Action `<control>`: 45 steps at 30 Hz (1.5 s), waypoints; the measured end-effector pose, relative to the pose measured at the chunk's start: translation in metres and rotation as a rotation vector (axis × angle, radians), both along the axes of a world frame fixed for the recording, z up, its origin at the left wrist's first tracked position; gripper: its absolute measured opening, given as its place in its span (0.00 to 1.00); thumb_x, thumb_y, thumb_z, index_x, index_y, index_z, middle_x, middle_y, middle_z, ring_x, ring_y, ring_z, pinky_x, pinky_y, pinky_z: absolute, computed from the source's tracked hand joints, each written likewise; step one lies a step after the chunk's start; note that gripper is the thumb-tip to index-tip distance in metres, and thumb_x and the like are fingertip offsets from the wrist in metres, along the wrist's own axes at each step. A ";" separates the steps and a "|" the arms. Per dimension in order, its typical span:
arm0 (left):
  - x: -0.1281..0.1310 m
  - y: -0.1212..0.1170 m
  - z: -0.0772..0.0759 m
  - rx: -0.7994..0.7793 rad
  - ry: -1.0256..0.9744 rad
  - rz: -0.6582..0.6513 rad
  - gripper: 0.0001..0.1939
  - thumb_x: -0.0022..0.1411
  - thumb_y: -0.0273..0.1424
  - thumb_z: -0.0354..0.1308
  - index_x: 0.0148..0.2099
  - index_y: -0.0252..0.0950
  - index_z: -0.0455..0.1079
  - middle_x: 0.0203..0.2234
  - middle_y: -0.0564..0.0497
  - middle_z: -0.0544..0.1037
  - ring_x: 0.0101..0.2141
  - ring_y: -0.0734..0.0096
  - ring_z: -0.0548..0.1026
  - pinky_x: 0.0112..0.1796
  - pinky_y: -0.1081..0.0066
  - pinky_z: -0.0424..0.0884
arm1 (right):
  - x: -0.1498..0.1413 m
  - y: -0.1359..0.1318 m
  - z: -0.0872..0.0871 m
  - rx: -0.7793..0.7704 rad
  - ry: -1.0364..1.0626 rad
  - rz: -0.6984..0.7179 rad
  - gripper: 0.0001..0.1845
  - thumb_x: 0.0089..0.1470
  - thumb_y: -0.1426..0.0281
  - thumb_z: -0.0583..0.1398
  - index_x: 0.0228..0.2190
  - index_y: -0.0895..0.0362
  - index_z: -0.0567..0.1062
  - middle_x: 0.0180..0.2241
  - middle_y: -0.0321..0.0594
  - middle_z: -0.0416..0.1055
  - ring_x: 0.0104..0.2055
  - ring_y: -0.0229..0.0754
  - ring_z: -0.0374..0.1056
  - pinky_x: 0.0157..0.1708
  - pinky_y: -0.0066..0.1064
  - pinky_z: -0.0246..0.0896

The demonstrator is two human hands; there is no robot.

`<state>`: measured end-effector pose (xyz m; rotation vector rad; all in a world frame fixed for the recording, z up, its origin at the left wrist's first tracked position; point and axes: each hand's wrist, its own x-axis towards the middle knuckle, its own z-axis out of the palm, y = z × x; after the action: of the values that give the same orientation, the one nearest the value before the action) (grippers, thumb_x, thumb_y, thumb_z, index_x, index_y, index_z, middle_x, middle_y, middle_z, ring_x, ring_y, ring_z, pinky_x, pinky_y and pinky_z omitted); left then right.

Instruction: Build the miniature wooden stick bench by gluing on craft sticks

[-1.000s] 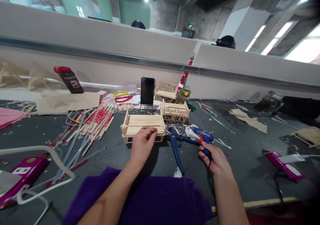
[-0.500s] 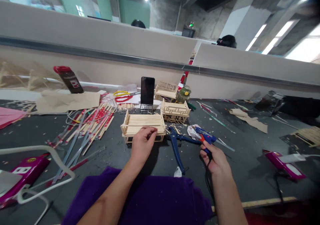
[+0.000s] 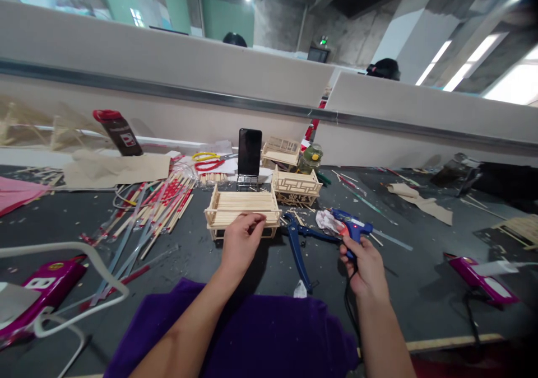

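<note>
My left hand (image 3: 241,242) is at the front of a small bed-like frame made of thin wooden sticks (image 3: 239,201). Its thumb and fingertips are pinched together near the front rail, and whatever lies between them is too small to make out. In my right hand (image 3: 365,263) is the handle of a blue hot glue gun (image 3: 353,224), a clear glue stick poking out of its back. The gun's nozzle end is beside a crumpled white tissue (image 3: 327,221). Blue-handled cutters (image 3: 297,255) lie between my hands.
Behind the frame stands a phone (image 3: 249,153) on a wire holder, with another stick model (image 3: 296,185) to its right. Loose matchsticks (image 3: 168,199) and scissors (image 3: 210,162) lie left. A power strip (image 3: 481,277) lies right; the gun's cable (image 3: 348,305) hangs down.
My right hand has raised and turned the glue gun slightly, and its trailing glue stick has swung rightward. The left hand keeps its pinch at the frame.
</note>
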<state>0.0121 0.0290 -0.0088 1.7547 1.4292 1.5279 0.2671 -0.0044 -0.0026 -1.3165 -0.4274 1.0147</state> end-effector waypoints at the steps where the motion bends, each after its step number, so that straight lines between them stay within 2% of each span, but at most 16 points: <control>1: 0.000 0.000 0.000 0.000 0.000 0.002 0.06 0.61 0.27 0.58 0.35 0.37 0.77 0.32 0.49 0.81 0.33 0.69 0.78 0.34 0.71 0.72 | -0.002 -0.002 0.002 0.036 -0.037 0.006 0.26 0.33 0.68 0.73 0.34 0.53 0.67 0.16 0.26 0.68 0.16 0.30 0.61 0.13 0.14 0.53; 3: 0.000 0.000 -0.001 0.003 0.007 0.005 0.06 0.61 0.27 0.58 0.35 0.37 0.77 0.32 0.49 0.81 0.33 0.69 0.78 0.35 0.71 0.72 | -0.008 -0.007 0.009 0.111 -0.104 0.023 0.29 0.34 0.65 0.74 0.37 0.52 0.67 0.18 0.25 0.69 0.16 0.30 0.60 0.13 0.15 0.51; 5: 0.000 0.000 -0.001 0.005 0.020 0.004 0.06 0.61 0.27 0.58 0.36 0.37 0.77 0.33 0.49 0.81 0.33 0.69 0.78 0.35 0.70 0.72 | -0.016 -0.014 0.017 0.158 -0.158 0.087 0.27 0.39 0.60 0.72 0.38 0.53 0.69 0.17 0.26 0.67 0.15 0.29 0.57 0.12 0.16 0.47; 8: -0.001 0.000 -0.003 0.007 0.036 -0.003 0.06 0.62 0.26 0.58 0.36 0.37 0.77 0.33 0.49 0.81 0.34 0.68 0.78 0.37 0.70 0.72 | -0.029 -0.024 0.026 0.132 -0.215 0.231 0.25 0.44 0.54 0.69 0.37 0.58 0.73 0.15 0.27 0.64 0.12 0.29 0.52 0.11 0.20 0.44; 10: -0.001 0.000 -0.003 0.005 0.041 -0.005 0.06 0.62 0.26 0.58 0.36 0.37 0.77 0.33 0.48 0.81 0.34 0.68 0.78 0.37 0.69 0.71 | -0.038 -0.029 0.027 0.116 -0.230 0.302 0.24 0.44 0.54 0.69 0.35 0.60 0.74 0.16 0.30 0.67 0.13 0.29 0.53 0.12 0.22 0.47; 13: 0.000 -0.001 -0.001 0.002 0.056 0.000 0.06 0.62 0.27 0.58 0.36 0.37 0.77 0.33 0.48 0.81 0.35 0.67 0.78 0.38 0.69 0.72 | -0.049 -0.032 0.023 0.135 -0.278 0.357 0.22 0.43 0.56 0.70 0.34 0.60 0.76 0.25 0.37 0.75 0.15 0.29 0.57 0.16 0.24 0.55; 16: 0.000 -0.002 0.000 0.009 0.074 0.010 0.06 0.62 0.26 0.58 0.36 0.38 0.76 0.33 0.48 0.80 0.35 0.68 0.78 0.38 0.69 0.72 | -0.055 -0.031 0.019 0.182 -0.343 0.392 0.19 0.46 0.57 0.69 0.34 0.59 0.77 0.32 0.41 0.78 0.16 0.30 0.59 0.18 0.26 0.59; 20: 0.000 -0.002 -0.002 0.018 0.086 0.010 0.06 0.62 0.26 0.58 0.37 0.38 0.76 0.33 0.49 0.80 0.35 0.68 0.78 0.37 0.69 0.72 | -0.057 -0.028 0.013 0.184 -0.499 0.369 0.18 0.49 0.57 0.66 0.34 0.59 0.79 0.27 0.40 0.77 0.17 0.34 0.61 0.19 0.27 0.60; 23: 0.000 -0.002 -0.003 0.018 0.082 0.012 0.06 0.61 0.25 0.58 0.37 0.38 0.76 0.33 0.49 0.80 0.35 0.67 0.78 0.37 0.69 0.72 | -0.056 -0.030 0.008 0.137 -0.661 0.330 0.18 0.48 0.55 0.66 0.30 0.58 0.80 0.22 0.39 0.75 0.19 0.39 0.65 0.22 0.30 0.64; 28: 0.000 -0.003 -0.001 0.014 0.114 0.008 0.06 0.62 0.25 0.58 0.37 0.38 0.76 0.33 0.49 0.80 0.35 0.67 0.78 0.38 0.69 0.72 | -0.051 -0.033 -0.002 0.093 -0.816 0.291 0.18 0.46 0.54 0.65 0.29 0.56 0.82 0.22 0.40 0.76 0.25 0.46 0.71 0.31 0.34 0.69; 32: -0.002 -0.004 -0.001 0.014 0.081 0.011 0.07 0.62 0.25 0.58 0.37 0.39 0.76 0.33 0.50 0.80 0.35 0.67 0.78 0.38 0.69 0.71 | -0.049 -0.032 -0.005 0.111 -0.777 0.354 0.17 0.49 0.55 0.64 0.30 0.57 0.81 0.22 0.40 0.76 0.24 0.44 0.70 0.29 0.33 0.67; 36: -0.007 -0.002 0.000 -0.006 -0.012 0.020 0.06 0.60 0.25 0.59 0.35 0.39 0.77 0.32 0.50 0.81 0.34 0.68 0.78 0.37 0.70 0.72 | -0.052 -0.031 -0.006 0.162 -0.612 0.448 0.18 0.53 0.56 0.63 0.30 0.59 0.80 0.19 0.39 0.73 0.18 0.38 0.63 0.21 0.29 0.61; 39: -0.009 -0.002 0.003 -0.033 -0.079 0.013 0.05 0.59 0.26 0.60 0.33 0.38 0.78 0.31 0.50 0.81 0.33 0.68 0.78 0.36 0.71 0.72 | -0.054 -0.031 -0.008 0.185 -0.508 0.488 0.18 0.53 0.56 0.64 0.29 0.60 0.79 0.17 0.37 0.69 0.17 0.36 0.60 0.19 0.27 0.58; 45: -0.009 -0.002 0.010 -0.120 -0.150 -0.009 0.06 0.57 0.27 0.60 0.32 0.38 0.79 0.31 0.51 0.83 0.33 0.67 0.79 0.37 0.71 0.72 | -0.055 -0.029 -0.016 0.247 -0.394 0.503 0.17 0.56 0.56 0.63 0.31 0.60 0.77 0.26 0.40 0.73 0.18 0.31 0.60 0.20 0.25 0.56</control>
<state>0.0026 0.0268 0.0015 1.5418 1.4054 1.5021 0.2123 -0.0337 -0.0185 -1.2068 -1.1917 1.0645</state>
